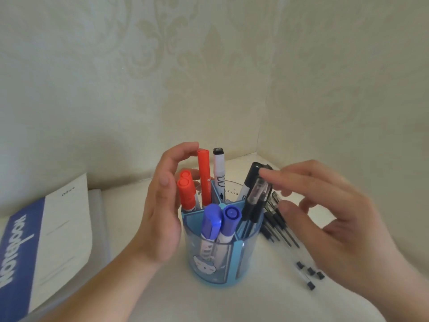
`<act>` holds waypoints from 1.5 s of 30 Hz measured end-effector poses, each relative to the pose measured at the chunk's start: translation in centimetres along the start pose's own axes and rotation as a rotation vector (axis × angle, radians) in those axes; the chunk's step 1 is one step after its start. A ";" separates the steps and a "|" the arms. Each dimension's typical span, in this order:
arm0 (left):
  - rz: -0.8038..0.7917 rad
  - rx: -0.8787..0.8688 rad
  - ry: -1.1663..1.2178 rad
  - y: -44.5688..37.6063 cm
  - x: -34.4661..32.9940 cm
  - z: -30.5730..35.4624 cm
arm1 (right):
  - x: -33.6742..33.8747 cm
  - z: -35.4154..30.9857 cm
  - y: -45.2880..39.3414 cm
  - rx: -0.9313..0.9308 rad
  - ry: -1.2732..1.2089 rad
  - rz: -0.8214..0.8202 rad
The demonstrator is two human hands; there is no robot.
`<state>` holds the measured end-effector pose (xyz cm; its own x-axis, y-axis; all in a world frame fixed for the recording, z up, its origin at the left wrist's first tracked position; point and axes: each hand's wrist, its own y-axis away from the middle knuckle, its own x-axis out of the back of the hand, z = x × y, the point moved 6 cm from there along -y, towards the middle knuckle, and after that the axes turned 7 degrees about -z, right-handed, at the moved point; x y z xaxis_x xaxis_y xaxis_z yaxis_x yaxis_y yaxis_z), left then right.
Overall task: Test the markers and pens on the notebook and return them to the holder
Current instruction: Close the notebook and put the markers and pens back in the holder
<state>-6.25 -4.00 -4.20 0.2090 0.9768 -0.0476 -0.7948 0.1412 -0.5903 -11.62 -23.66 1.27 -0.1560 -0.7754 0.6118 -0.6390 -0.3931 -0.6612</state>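
The blue holder (218,256) stood near the worktop's back corner. The left hand (162,205) cupped it loosely; the right hand (325,210) hovered, fingers spread. A bump might have tipped it, spilling markers.

Markers (210,219) stand in the holder (216,259); notebook (46,238) lies to its left, loose pens (278,224) to its right
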 end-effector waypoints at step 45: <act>0.009 0.003 -0.010 0.0 0.1 -0.1 | -0.7 8.0 0.9 -0.424 0.255 -0.033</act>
<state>-6.18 -3.89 -4.28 0.1966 0.9795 -0.0447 -0.7981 0.1333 -0.5876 -6.08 -27.41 -3.18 -0.2759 -0.5993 0.7514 -0.8886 -0.1390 -0.4371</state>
